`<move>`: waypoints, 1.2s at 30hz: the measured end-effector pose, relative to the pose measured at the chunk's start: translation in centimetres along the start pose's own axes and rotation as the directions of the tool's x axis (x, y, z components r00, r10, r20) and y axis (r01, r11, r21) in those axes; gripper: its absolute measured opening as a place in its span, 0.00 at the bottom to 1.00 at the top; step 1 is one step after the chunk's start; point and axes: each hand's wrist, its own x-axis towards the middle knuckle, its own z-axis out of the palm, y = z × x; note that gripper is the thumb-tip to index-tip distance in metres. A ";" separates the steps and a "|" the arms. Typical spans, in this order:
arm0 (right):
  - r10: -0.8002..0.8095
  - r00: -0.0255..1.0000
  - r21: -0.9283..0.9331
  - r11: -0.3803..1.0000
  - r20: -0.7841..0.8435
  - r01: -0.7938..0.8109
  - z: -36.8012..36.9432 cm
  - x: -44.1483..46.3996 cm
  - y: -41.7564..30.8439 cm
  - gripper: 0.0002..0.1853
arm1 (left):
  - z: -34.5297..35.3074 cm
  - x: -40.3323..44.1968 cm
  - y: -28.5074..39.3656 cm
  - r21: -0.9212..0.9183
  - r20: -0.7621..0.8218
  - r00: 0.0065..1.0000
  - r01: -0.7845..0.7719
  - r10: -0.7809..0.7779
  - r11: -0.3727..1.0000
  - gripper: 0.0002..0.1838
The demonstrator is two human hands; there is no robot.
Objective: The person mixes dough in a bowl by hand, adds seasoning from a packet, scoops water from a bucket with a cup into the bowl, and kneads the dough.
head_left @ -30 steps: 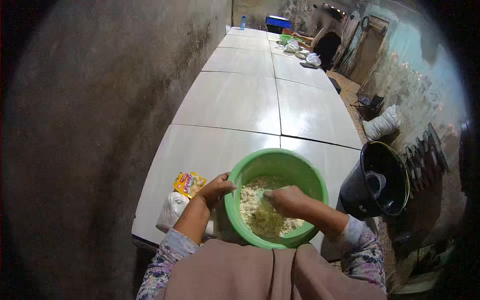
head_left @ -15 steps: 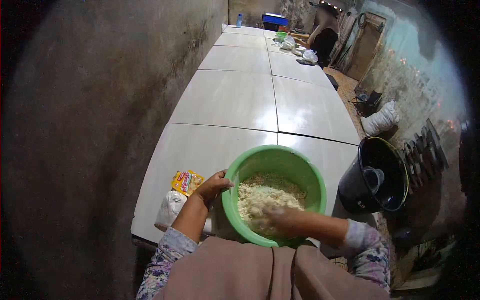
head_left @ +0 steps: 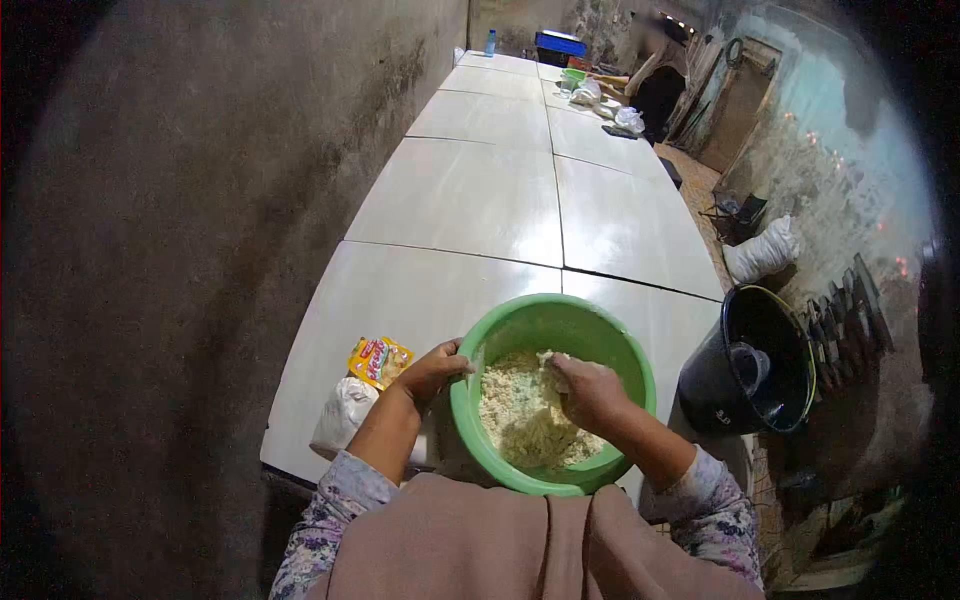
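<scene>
A green plastic bowl (head_left: 640,400) stands on the table close to my body, with a pale, crumbly flour mixture (head_left: 520,410) inside. My left hand (head_left: 437,368) grips the left side of its rim, thumb over the edge. Inside the bowl, toward the right, my right hand (head_left: 590,392) has its fingers curled together above the mixture, and a bit of whitish mixture shows at the fingertips. Flour dusts those fingers. Left of the bowl lie a yellow and red packet (head_left: 380,361) and a white plastic bag (head_left: 347,412), both near my left forearm.
A black bucket (head_left: 705,375) with a clear scoop-like item inside stands right of the bowl. The long white-tiled table (head_left: 450,200) runs along a grey wall. At its far end a person (head_left: 660,95) stands near plastic bags (head_left: 628,121) and a blue crate (head_left: 560,45).
My right hand has risen from low in the mixture toward the bowl's upper right, its fingers now curled. The left hand keeps its hold on the rim. The view has shifted slightly.
</scene>
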 end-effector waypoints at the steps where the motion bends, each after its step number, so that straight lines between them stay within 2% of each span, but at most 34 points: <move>1: 0.004 1.000 0.001 1.000 -0.001 -0.004 -0.3 -0.1 0.1 0.15 | 0.0 0.0 0.0 0.012 0.003 1.000 -0.003 0.003 1.000 0.34; 3: 0.055 0.993 -0.074 0.996 0.103 -0.048 -1.4 0.0 0.0 0.16 | 0.0 0.1 0.0 0.028 0.008 1.000 -0.002 0.002 1.000 0.34; 5: 0.102 0.987 -0.032 0.995 0.122 -0.099 -2.0 0.0 -0.2 0.17 | 0.0 0.2 0.0 0.018 -0.006 1.000 0.010 -0.010 1.000 0.35; 7: 0.139 0.986 0.206 0.966 0.093 -0.156 -2.8 -0.2 -0.7 0.22 | 0.2 0.2 -0.1 0.034 -0.032 0.999 -0.004 0.005 0.999 0.35; 8: 0.066 0.995 0.309 0.947 0.071 -0.085 -2.9 -0.7 -0.3 0.27 | 0.3 0.2 -0.1 0.045 -0.060 0.998 -0.022 0.025 0.999 0.35; 9: 0.069 0.995 0.309 0.947 0.072 -0.088 -3.3 -1.0 0.4 0.27 | 0.3 0.2 -0.2 0.044 -0.058 0.998 -0.019 0.021 0.999 0.35; 11: -0.193 0.956 0.465 0.883 0.221 0.071 -4.1 -1.2 1.7 0.29 | 0.2 0.2 -0.1 0.021 -0.038 0.999 -0.012 0.013 1.000 0.34; 12: -0.161 0.938 0.440 0.898 0.306 0.011 -4.6 -1.0 1.5 0.30 | 0.4 0.1 0.1 0.021 -0.036 0.999 -0.012 0.013 1.000 0.34; 13: -0.161 0.938 0.438 0.899 0.306 0.011 -5.3 -0.7 1.0 0.30 | 0.6 -0.1 0.4 0.012 -0.005 1.000 -0.014 0.014 1.000 0.34; 15: 0.043 0.820 0.106 0.986 0.571 -0.126 -6.6 -0.2 -0.2 0.33 | 0.7 -0.2 0.3 0.000 0.025 1.000 -0.019 0.019 1.000 0.34; 16: 0.097 0.874 0.030 0.991 0.476 -0.127 -6.5 -0.5 -0.8 0.35 | 0.7 -0.1 0.1 0.004 -0.025 1.000 -0.005 0.005 1.000 0.34; 18: 0.112 0.875 -0.007 0.992 0.470 -0.123 -5.6 -0.9 -0.1 0.35 | 0.6 -0.1 0.1 0.006 -0.076 0.997 0.011 -0.010 1.000 0.34; 19: 0.128 0.877 -0.043 0.992 0.463 -0.122 -4.9 -1.3 0.7 0.36 | 0.6 -0.3 0.4 0.011 -0.042 0.999 0.009 -0.008 1.000 0.34; 20: 0.056 0.837 -0.009 0.998 0.544 -0.061 -2.6 -2.1 3.7 0.33 | 0.7 -0.4 0.7 0.016 -0.008 1.000 0.006 -0.006 1.000 0.34; 21: 0.055 0.836 -0.011 0.998 0.545 -0.059 0.2 -3.3 5.8 0.33 | 0.8 -0.5 0.6 0.015 -0.009 1.000 0.004 -0.003 1.000 0.34; 22: -0.029 0.874 -0.172 0.977 0.486 0.128 3.1 -4.7 7.4 0.29 | 1.0 -0.7 0.6 -0.008 -0.011 1.000 -0.005 0.005 1.000 0.35; 23: -0.126 0.890 -0.337 0.895 0.439 0.293 4.3 -5.4 8.2 0.26 | 1.1 -0.7 0.6 -0.030 -0.012 1.000 -0.012 0.012 0.999 0.35; 24: 0.102 0.762 -0.098 0.994 0.639 -0.051 0.3 -2.5 2.9 0.36 | 1.1 -0.6 0.6 -0.031 -0.011 1.000 -0.013 0.013 0.999 0.35; 25: 0.104 0.763 -0.098 0.994 0.638 -0.053 1.2 -2.2 3.8 0.36 | 1.2 -0.5 0.6 -0.030 -0.019 1.000 -0.015 0.014 0.999 0.35; 27: -0.024 0.786 -0.064 0.995 0.618 0.081 3.1 -1.5 5.0 0.32 | 1.4 -0.7 0.4 -0.026 -0.025 1.000 -0.008 0.007 1.000 0.35; 28: -0.003 0.755 -0.008 1.000 0.655 0.011 2.7 -0.9 5.0 0.30 | 1.6 -0.7 0.5 -0.015 -0.035 0.999 -0.027 0.026 1.000 0.35; 29: 0.002 0.760 -0.009 1.000 0.650 0.005 2.7 -0.8 4.7 0.30 | 1.7 -0.8 0.7 -0.003 -0.043 0.998 -0.046 0.046 0.999 0.35; 30: 0.024 0.800 0.329 0.903 0.600 -0.274 2.7 -0.7 4.4 0.28 | 1.5 -0.5 0.6 -0.026 -0.015 0.999 -0.046 0.046 0.999 0.35; 31: 0.069 0.827 0.620 0.628 0.559 -0.471 2.6 -0.6 4.2 0.27 | 1.2 -0.5 0.5 -0.025 -0.011 0.999 -0.048 0.048 0.999 0.35; 32: 0.069 0.828 0.618 0.632 0.556 -0.467 2.4 -0.3 4.0 0.27 | 0.9 -0.4 0.5 0.001 -0.004 1.000 -0.031 0.031 1.000 0.35; 35: -0.035 0.951 0.412 0.905 0.308 -0.100 1.7 0.6 2.8 0.26 | 0.7 -0.5 0.5 0.070 -0.063 0.998 0.008 -0.004 0.998 0.35; 36: 0.085 0.929 0.168 0.974 0.361 -0.154 0.9 1.0 1.9 0.26 | 0.6 -0.4 0.4 0.048 -0.061 0.998 -0.006 0.009 0.999 0.35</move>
